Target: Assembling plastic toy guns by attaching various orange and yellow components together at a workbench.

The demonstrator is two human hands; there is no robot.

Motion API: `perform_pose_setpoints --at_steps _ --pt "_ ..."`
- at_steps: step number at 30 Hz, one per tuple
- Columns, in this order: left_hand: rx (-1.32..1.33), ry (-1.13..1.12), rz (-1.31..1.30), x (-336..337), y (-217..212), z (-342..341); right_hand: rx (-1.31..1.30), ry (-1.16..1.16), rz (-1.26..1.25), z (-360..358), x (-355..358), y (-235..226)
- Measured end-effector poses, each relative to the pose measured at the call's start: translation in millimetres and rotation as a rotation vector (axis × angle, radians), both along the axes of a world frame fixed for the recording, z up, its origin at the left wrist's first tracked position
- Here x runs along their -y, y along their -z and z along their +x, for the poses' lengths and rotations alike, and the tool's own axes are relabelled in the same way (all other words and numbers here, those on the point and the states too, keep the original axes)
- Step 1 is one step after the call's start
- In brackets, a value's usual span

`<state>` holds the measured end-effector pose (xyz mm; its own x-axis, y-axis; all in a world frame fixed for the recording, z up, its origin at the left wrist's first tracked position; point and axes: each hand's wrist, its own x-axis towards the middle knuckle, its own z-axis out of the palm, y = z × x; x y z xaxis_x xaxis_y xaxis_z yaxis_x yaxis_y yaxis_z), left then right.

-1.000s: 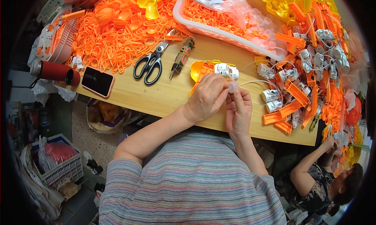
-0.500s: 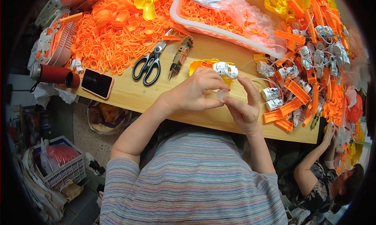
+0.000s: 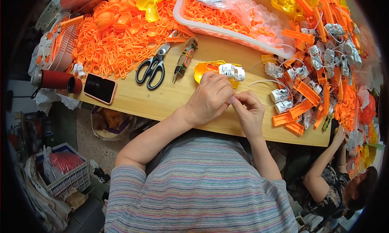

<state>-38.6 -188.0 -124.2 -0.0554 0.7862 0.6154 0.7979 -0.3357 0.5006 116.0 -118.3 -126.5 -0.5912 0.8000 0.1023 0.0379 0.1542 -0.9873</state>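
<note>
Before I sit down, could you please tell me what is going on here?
The person's left hand and right hand meet at the fingertips above a wooden table; anything pinched there is too hidden to identify. A yellow plastic shell and a white cylindrical part lie beyond the left hand, with black-handled scissors farther left.

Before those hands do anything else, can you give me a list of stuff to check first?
1. Left hand and right hand close together: ok, fingertips meet.
2. Anything pinched there sitting straight: cannot tell, fingers hide it.
3. Both hands free: not ok, they're busy together.
4. Yellow shell on the table: ok, just beyond the left hand.
5. Scissors away from fingers: ok, lying off to the left.
</note>
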Motion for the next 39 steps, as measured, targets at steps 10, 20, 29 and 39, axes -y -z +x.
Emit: perform_pose_setpoints --at_steps 10,20,29,39 --pt "-0.078 -0.033 -0.025 2.3 -4.5 -8.3 0.019 0.028 0.172 7.8 -3.2 8.7" --pt "-0.098 -0.11 -0.015 -7.0 -2.7 -28.6 -0.122 -0.038 0.245 23.1 -22.1 -6.6" --pt "0.6 -0.031 -0.384 -0.7 -11.3 -21.5 0.302 -0.284 0.819 -5.8 -76.8 0.7" --pt "1.203 0.155 -0.679 1.6 -9.4 -36.5 0.375 -0.483 0.956 -13.8 -88.1 -8.0"
